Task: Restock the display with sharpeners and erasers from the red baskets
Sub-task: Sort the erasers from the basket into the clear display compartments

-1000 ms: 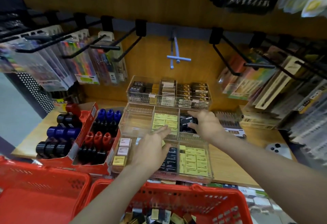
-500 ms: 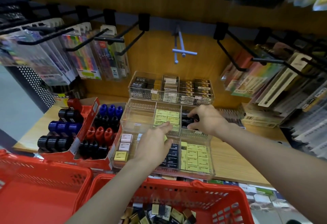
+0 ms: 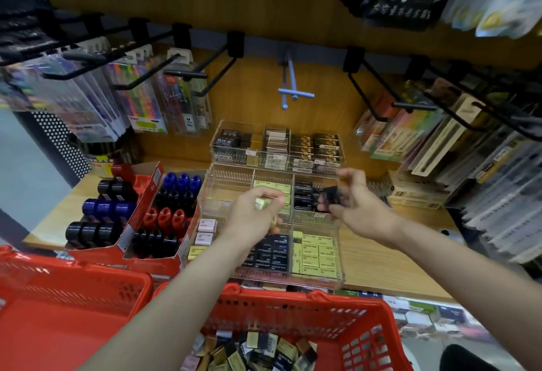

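Up over the middle tier of the clear acrylic stepped display (image 3: 337, 253), the person's left hand (image 3: 253, 218) pinches a small pale yellow eraser (image 3: 260, 204) between thumb and curled fingers, just above the compartment of matching yellow erasers (image 3: 272, 187). Beside it, the right hand (image 3: 353, 209) grips a small black-wrapped eraser (image 3: 333, 194) in its fingertips, held above the neighbouring compartment of black erasers (image 3: 303, 199). That tier's left compartment (image 3: 225, 191) shows only its bare bottom. On the lowest tier lie pink and yellow erasers at the left, dark blue ones (image 3: 274, 253) in the middle and a full block of yellow ones (image 3: 316, 254) at the right; the top tier (image 3: 277, 147) carries black, white and gold-printed packs. Left of the display on the wooden shelf (image 3: 378, 265), two red cardboard trays (image 3: 152, 241) hold black, blue and red sharpeners (image 3: 167, 218) standing in rows. Nearest the camera, one red plastic basket (image 3: 337, 320) contains a loose heap of wrapped erasers (image 3: 255, 350), and a second red basket (image 3: 73, 306) sits just beside it on the left. Overhead, black hooks carry hanging packs of pens (image 3: 140, 100) along the wooden back panel.
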Motion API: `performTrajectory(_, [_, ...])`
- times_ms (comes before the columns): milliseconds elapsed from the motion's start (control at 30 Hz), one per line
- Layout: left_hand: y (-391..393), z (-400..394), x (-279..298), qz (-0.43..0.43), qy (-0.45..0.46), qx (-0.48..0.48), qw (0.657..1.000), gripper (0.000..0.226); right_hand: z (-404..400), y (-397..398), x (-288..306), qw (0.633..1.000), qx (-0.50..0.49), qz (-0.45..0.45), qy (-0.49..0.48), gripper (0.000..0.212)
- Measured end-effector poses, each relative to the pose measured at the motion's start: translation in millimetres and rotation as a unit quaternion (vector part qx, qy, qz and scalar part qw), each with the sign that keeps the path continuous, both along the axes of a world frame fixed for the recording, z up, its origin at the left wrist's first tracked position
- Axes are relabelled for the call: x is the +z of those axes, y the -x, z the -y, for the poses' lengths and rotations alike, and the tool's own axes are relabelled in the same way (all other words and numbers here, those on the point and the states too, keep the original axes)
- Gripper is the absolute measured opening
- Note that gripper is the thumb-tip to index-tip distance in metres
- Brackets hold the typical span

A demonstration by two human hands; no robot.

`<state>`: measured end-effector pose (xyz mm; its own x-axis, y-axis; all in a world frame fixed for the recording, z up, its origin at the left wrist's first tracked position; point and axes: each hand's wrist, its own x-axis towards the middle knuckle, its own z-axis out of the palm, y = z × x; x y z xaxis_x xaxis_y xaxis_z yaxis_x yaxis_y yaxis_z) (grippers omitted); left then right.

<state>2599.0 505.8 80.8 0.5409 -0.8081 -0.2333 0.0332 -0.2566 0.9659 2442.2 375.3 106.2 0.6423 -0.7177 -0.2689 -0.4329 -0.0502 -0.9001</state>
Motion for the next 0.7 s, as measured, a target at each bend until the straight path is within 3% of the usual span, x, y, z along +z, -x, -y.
performTrajectory(67, [7.6,-1.8,13.7,-0.116,-0.004,-0.022,0.993,0.014,-13.6,18.4,12.0,0.999,-0.014,0.040,-0.016,0.042])
performTrajectory(167, [24.5,-6.4,30.0,-0.167,-0.002,-0.070,0.983,0.027,-34.2,35.1,23.5,0.997,-0.057,0.056,0.018,0.025])
performTrajectory(333, [43.4,-10.4,48.8,-0.177,0.006,-0.051,0.983,0.048,-58.6,37.9,27.8,0.980,-0.066,0.084,0.166,0.029])
performTrajectory(467, [45.2,-15.0,51.2,-0.170,0.011,-0.049,0.984,0.024,-62.3,40.9,31.1,0.972,-0.039,0.117,0.200,0.033])
performTrajectory(533, [44.7,-17.6,51.1,-0.154,0.035,-0.063,0.985,0.018,-62.4,42.1,31.9,0.972,-0.036,0.147,0.180,0.035])
performTrajectory(700, [41.8,-18.8,55.1,-0.123,0.099,-0.064,0.985,0.026,-53.3,44.2,36.5,0.972,-0.070,0.206,0.088,0.051])
